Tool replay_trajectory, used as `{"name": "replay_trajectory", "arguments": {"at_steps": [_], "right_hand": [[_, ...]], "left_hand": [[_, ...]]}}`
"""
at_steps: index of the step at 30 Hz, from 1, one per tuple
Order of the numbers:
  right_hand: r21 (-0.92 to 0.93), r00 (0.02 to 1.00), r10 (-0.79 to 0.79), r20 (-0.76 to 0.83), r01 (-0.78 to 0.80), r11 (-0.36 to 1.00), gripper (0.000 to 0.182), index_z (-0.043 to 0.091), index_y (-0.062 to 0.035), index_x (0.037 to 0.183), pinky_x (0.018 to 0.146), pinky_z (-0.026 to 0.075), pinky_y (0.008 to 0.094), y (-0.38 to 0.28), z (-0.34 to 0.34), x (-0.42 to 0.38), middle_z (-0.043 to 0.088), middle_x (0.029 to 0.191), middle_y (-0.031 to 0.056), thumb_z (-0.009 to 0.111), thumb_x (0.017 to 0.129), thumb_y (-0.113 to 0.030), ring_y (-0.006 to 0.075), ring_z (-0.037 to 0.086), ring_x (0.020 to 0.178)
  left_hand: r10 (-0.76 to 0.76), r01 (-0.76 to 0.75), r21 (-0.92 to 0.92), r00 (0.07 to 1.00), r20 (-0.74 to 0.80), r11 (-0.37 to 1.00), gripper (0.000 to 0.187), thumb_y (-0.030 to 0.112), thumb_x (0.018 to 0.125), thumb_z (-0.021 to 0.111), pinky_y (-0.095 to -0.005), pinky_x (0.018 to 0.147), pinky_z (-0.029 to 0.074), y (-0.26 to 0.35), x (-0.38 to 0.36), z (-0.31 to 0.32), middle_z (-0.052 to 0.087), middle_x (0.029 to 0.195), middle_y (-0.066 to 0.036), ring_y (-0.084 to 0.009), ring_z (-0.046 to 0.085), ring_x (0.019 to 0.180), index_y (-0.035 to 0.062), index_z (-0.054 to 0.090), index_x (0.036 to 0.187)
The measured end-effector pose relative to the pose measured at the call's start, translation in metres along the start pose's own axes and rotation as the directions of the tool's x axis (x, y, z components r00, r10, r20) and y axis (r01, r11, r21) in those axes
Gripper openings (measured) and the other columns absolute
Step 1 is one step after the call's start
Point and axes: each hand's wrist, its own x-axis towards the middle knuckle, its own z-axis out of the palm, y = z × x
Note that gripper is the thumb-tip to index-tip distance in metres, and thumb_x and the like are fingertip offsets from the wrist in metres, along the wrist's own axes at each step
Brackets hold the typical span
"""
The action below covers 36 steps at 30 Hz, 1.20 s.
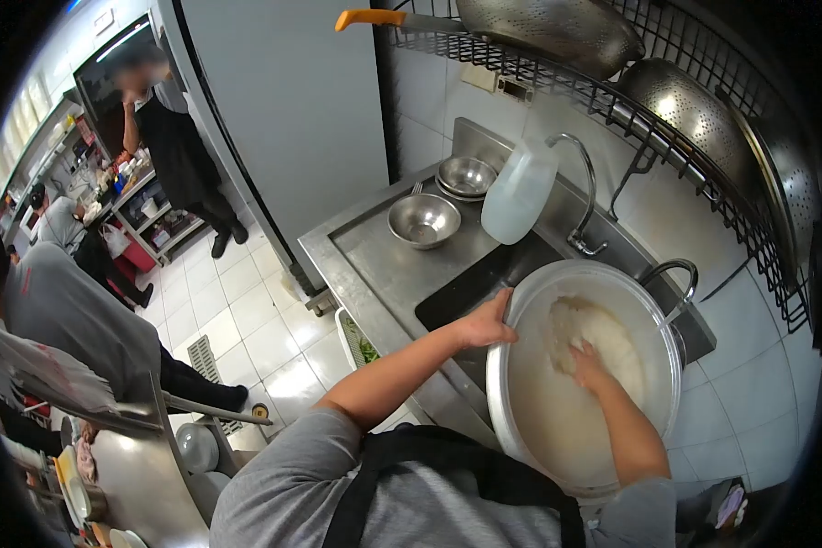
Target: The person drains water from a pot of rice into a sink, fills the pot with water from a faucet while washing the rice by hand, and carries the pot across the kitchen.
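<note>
One large pot [497, 393] has left fingers [502, 303] clasping its rim [594, 266] and right fingers [584, 351], grasp unclear, dipped in its cloudy water [562, 425].

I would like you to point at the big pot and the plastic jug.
Big pot [603, 280]: head view, on its inner wall.
Plastic jug [518, 194]: head view, on its body.

left forearm [393, 370] stretched forward, left hand [486, 321] curled in a grip, right forearm [632, 427] angled inward, right hand [591, 365] reaching down, fingertips partly hidden
</note>
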Motion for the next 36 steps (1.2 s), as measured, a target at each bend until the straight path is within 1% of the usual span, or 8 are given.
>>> {"name": "replay_trajectory", "arguments": {"at_steps": [3,5,7,13,20,29,32,36], "right_hand": [[-0.055,0.995,-0.027,0.096,0.032,0.998,0.087,0.019,-0.0037,0.138,0.107,0.02,0.0447,0.029,0.031,-0.056,0.013,0.141,0.0263,0.069,0.07,-0.024,0.0445,0.021,0.127],[-0.008,0.997,0.067,0.029,-0.067,0.998,0.082,0.029,-0.0013,0.135,0.106,0.022,0.0422,0.024,0.046,-0.099,0.021,0.138,0.0279,0.068,0.069,-0.032,0.0427,0.022,0.128],[-0.541,0.851,-0.164,0.498,0.453,0.708,0.072,0.044,-0.0026,0.127,0.105,0.025,0.0406,-0.021,0.009,-0.123,0.034,0.133,0.0258,0.064,0.069,-0.041,0.0378,0.029,0.126],[-0.418,0.713,-0.019,0.701,0.432,0.799,0.064,0.053,-0.0061,0.12,0.104,0.025,0.0412,-0.06,0.052,-0.083,0.044,0.129,0.0195,0.058,0.071,-0.047,0.0332,0.036,0.124],[-0.275,0.888,0.017,0.459,0.124,0.954,0.066,0.053,-0.0068,0.12,0.104,0.026,0.042,-0.074,0.063,0.047,0.043,0.13,0.0168,0.055,0.072,-0.052,0.033,0.035,0.124],[0.016,0.937,0.267,0.226,-0.278,0.961,0.068,0.052,-0.0078,0.121,0.104,0.026,0.043,0.131,0.035,0.088,0.042,0.132,0.0135,0.052,0.075,-0.057,0.0327,0.034,0.125],[-0.168,0.891,0.357,0.279,-0.321,0.932,0.072,0.037,-0.0084,0.133,0.104,0.026,0.0414,0.096,-0.035,0.007,0.037,0.137,0.0119,0.036,0.083,-0.061,0.0275,0.033,0.127],[0.294,0.731,0.431,0.529,-0.635,0.715,0.063,0.039,-0.009,0.131,0.101,0.03,0.0404,0.078,-0.026,-0.064,0.041,0.134,0.0097,0.03,0.089,-0.055,0.0253,0.039,0.122]], "left_hand": [[0.041,-0.041,-0.025,0.999,-0.003,0.999,0.091,0.019,0.062,0.068,-0.0312,0.097,0.033,0.004,-0.001,-0.001,0.045,0.12,-0.024,-0.0284,0.045,0.113,-0.0074,0.017,0.132],[0.045,-0.045,-0.036,0.999,0.004,0.998,0.091,0.02,0.062,0.068,-0.0313,0.098,0.033,0.008,-0.003,-0.001,0.044,0.12,-0.024,-0.0285,0.044,0.114,-0.0074,0.017,0.132],[0.03,-0.03,-0.019,1.0,-0.006,0.999,0.091,0.02,0.062,0.068,-0.0315,0.098,0.033,0.003,-0.002,0.001,0.044,0.121,-0.024,-0.0286,0.044,0.114,-0.0073,0.017,0.132],[0.018,-0.018,0.002,1.0,-0.016,1.0,0.091,0.021,0.063,0.068,-0.0317,0.098,0.033,-0.001,-0.001,0.002,0.043,0.122,-0.025,-0.0288,0.044,0.115,-0.0071,0.016,0.133],[0.006,-0.006,0.009,1.0,-0.008,1.0,0.096,0.022,0.062,0.066,-0.0314,0.099,0.032,-0.001,-0.001,0.001,0.04,0.124,-0.031,-0.0334,0.042,0.117,-0.0123,0.012,0.133],[0.05,-0.049,0.06,0.999,-0.01,0.997,0.09,0.02,0.064,0.067,-0.0323,0.097,0.035,-0.008,0.001,0.002,0.045,0.12,-0.026,-0.0296,0.046,0.113,-0.0084,0.015,0.132],[0.008,-0.009,0.055,1.0,0.014,0.998,0.089,0.019,0.064,0.067,-0.0325,0.096,0.035,0.002,-0.002,-0.001,0.046,0.118,-0.026,-0.0293,0.046,0.113,-0.0082,0.015,0.132],[0.028,-0.028,0.024,1.0,0.001,0.999,0.09,0.019,0.064,0.067,-0.0324,0.096,0.036,-0.004,0.003,0.001,0.046,0.118,-0.026,-0.03,0.047,0.112,-0.0084,0.015,0.132]]}}
